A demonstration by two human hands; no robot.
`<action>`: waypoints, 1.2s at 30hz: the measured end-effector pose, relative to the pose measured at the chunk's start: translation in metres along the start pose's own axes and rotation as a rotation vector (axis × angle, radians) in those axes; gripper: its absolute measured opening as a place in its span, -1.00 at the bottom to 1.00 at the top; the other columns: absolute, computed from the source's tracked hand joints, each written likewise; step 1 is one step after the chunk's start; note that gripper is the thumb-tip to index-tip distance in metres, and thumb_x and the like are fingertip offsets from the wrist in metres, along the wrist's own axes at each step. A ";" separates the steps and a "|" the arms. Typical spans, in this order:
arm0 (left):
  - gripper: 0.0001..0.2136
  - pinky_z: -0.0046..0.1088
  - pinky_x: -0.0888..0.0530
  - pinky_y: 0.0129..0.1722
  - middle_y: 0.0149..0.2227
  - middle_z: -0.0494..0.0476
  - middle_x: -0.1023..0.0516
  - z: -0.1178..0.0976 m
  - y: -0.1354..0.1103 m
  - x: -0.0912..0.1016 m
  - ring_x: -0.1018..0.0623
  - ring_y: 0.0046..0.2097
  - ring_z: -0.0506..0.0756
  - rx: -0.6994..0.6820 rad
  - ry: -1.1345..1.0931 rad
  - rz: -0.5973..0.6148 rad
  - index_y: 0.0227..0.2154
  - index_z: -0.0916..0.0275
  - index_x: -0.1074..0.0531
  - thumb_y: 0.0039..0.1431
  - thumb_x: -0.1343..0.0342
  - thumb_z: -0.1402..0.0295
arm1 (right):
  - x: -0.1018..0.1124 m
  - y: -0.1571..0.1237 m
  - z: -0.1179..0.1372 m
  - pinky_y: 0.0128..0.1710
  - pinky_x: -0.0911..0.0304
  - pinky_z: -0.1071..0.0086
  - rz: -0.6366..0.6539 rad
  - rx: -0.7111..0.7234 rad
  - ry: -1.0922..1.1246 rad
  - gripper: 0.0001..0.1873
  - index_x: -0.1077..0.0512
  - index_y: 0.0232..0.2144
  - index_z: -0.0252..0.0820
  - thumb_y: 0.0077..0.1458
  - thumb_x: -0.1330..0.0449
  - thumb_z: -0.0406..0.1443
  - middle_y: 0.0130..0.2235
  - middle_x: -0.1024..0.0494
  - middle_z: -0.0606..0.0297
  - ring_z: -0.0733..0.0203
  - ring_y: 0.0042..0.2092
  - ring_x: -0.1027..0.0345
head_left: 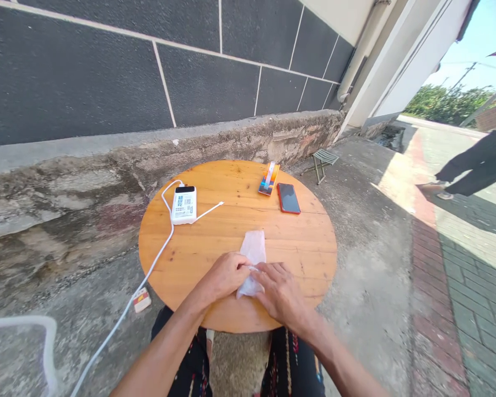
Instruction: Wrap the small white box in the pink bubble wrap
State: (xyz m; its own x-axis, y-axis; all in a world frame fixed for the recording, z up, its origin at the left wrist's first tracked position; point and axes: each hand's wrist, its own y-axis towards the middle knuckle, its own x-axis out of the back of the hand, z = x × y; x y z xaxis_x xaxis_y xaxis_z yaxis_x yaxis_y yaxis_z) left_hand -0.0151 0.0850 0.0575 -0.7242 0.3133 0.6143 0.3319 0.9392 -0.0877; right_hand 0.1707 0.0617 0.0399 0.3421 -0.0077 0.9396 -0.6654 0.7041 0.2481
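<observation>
Lies on the near part of the round wooden surface (215, 242): a thin, pale, crinkled sheet (254, 245). Seems pinched at the left side by the curled left hand (229, 271); runs partly under the bent fingers of the right hand (279, 289), cannot tell whether gripped there. Probably best handled with light fingertips and slow, even pressure, being apt to wrinkle or tear. Farther out, well apart: red-edged phone (289, 198), orange-and-blue box (265, 184), white power bank (184, 209).
</observation>
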 end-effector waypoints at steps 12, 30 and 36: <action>-0.70 -0.51 -0.15 -0.49 -0.59 -0.02 -0.31 0.018 0.020 0.002 -0.30 -0.48 0.00 0.016 -0.046 -0.017 -0.59 0.31 -0.43 0.11 0.12 0.34 | 0.024 0.049 -0.040 -0.33 -0.11 0.50 0.371 -0.199 0.566 -0.88 -0.52 -0.32 -0.21 0.03 -0.27 -0.30 -0.36 -0.51 0.41 0.27 -0.31 -0.34; -0.50 -0.36 -0.34 0.09 0.09 0.09 -0.38 0.021 -0.024 -0.007 -0.39 0.05 0.12 -0.169 -0.160 -0.085 0.09 0.10 -0.33 0.03 -0.09 0.49 | 0.034 0.039 -0.013 -0.16 -0.15 0.31 0.244 -0.040 -0.021 -0.83 -0.41 -0.18 -0.26 0.20 -0.12 -0.31 -0.23 -0.46 0.17 0.11 -0.19 -0.33; -0.54 -0.39 -0.38 -0.03 -0.01 0.09 -0.45 0.022 -0.021 0.005 -0.43 -0.06 0.09 -0.178 -0.185 -0.074 0.06 0.11 -0.37 0.04 -0.10 0.44 | 0.016 0.023 0.008 -0.16 -0.14 0.21 0.153 -0.079 -0.181 -0.69 -0.32 -0.11 -0.30 0.09 -0.20 -0.32 -0.19 -0.43 0.11 0.02 -0.19 -0.29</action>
State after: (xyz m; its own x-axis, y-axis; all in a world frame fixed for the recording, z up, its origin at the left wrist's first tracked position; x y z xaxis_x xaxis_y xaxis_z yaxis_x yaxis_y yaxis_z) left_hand -0.0387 0.0699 0.0453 -0.8431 0.2803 0.4590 0.3630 0.9263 0.1012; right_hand 0.1556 0.0717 0.0622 0.1127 -0.0188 0.9935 -0.6438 0.7601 0.0874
